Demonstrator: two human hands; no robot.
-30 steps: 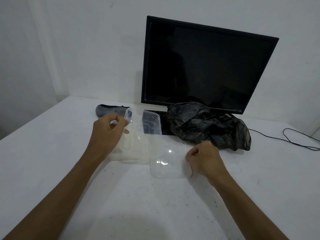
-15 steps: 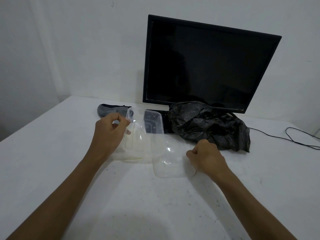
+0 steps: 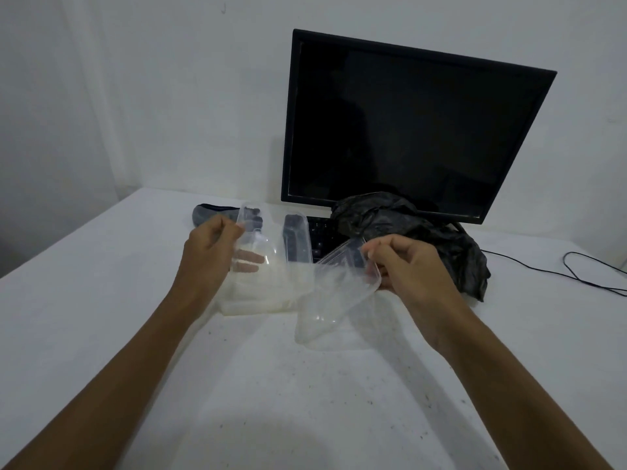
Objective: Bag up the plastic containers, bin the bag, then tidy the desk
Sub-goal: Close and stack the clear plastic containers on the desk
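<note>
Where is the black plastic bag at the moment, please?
In the head view, the black plastic bag lies crumpled on the desk, right of centre, before the monitor, beyond the right hand.

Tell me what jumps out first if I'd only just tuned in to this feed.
The two hands mid-desk: the left hand grips one clear plastic container, and the right hand tilts another clear container up by its edge. Behind them a big dark monitor stands at the wall, with a crumpled black bag lying at its foot.
</note>
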